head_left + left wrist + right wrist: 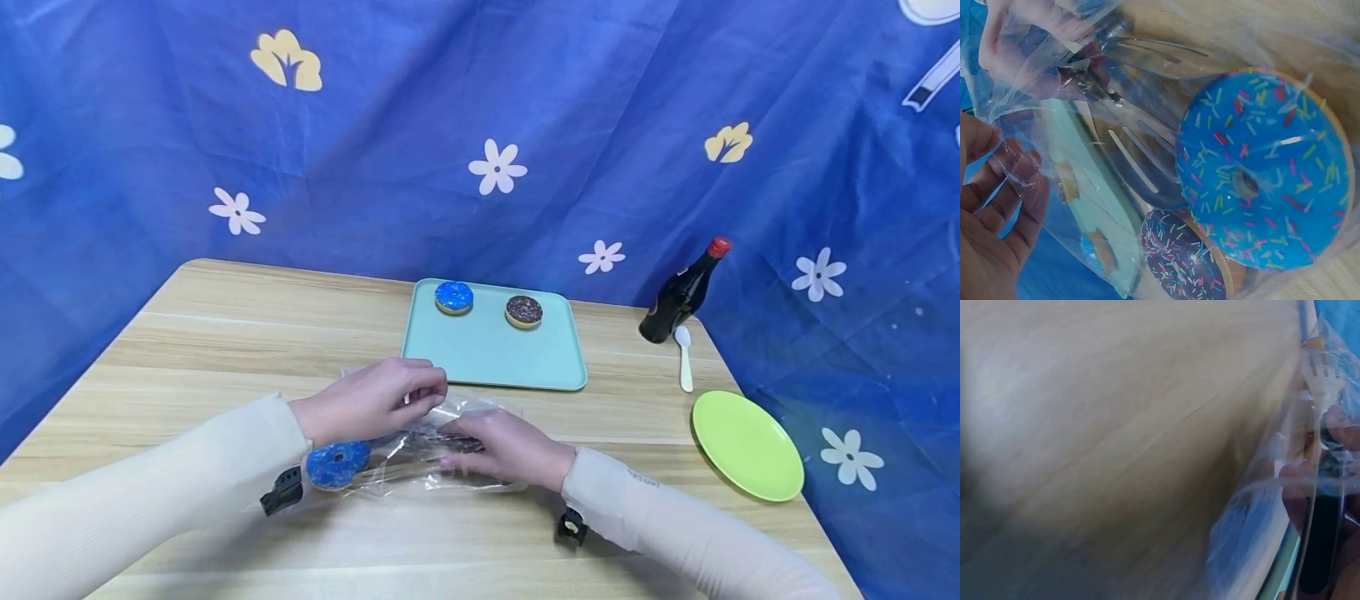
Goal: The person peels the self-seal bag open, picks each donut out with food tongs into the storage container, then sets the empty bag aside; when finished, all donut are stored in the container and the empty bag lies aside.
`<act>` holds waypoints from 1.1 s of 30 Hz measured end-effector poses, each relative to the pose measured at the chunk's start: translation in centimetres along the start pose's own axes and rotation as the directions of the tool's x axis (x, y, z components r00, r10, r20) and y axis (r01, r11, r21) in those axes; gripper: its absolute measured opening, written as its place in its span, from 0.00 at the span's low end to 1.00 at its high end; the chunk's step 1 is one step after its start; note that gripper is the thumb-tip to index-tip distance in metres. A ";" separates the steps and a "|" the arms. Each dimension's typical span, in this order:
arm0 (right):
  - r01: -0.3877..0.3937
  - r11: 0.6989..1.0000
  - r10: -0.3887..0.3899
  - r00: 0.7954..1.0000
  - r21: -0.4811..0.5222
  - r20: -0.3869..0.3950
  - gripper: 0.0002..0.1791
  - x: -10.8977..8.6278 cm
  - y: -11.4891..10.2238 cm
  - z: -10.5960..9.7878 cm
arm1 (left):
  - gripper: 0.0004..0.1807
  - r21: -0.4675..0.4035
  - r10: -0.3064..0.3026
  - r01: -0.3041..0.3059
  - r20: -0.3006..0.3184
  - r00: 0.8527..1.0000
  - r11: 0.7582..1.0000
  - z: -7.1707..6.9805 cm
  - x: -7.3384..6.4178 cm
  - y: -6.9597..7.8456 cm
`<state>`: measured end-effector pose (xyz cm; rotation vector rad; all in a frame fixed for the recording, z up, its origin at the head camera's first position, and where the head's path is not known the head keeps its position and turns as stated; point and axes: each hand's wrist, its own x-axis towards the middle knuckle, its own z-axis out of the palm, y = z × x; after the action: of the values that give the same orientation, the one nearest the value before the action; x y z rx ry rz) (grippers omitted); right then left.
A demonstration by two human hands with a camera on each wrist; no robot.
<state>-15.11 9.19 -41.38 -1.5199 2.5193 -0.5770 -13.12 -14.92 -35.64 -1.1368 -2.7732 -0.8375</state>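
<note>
A clear plastic bag (408,462) lies low over the table between both hands. My left hand (378,402) pinches the film at its upper edge. Seen through the film in the left wrist view are a blue sprinkled donut (1266,169) and a dark sprinkled donut (1179,253). Metal forks (1138,156) lie beside them, their tines toward the blue donut. With its fingers at the bag's mouth, my right hand (510,446) grips the forks; a dark fork handle (1322,550) shows in the right wrist view. The left forearm hides part of the bag in the head view.
Behind the hands, a mint tray (487,358) carries a blue donut (453,297) and a chocolate donut (523,312). To the right stand a dark bottle (678,296) with a red cap, a white spoon (685,358) and a green plate (746,446). A blue curtain (420,167) borders the table.
</note>
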 end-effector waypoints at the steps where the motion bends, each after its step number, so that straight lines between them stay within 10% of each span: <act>1: 0.002 1.000 -0.002 1.000 -0.008 -0.003 0.22 0.0 0.0 0.0 | 0.06 -0.001 0.002 -0.002 0.000 1.000 1.000 0.0 0.0 0.0; 21: 0.056 0.998 -0.056 0.995 0.006 -0.078 0.10 -0.8 0.2 -0.9 | 0.06 -0.008 0.020 -0.020 0.007 1.000 1.000 0.1 -0.3 -0.3; 33: -0.024 0.993 0.035 0.995 0.116 -0.093 0.15 -5.8 2.1 -3.2 | 0.09 0.013 0.036 -0.037 0.025 0.999 0.999 -0.1 -0.2 -0.4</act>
<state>-15.04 15.96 -39.68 -1.4458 2.5236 -0.7939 -13.25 -15.34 -35.75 -1.1997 -2.7643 -0.8051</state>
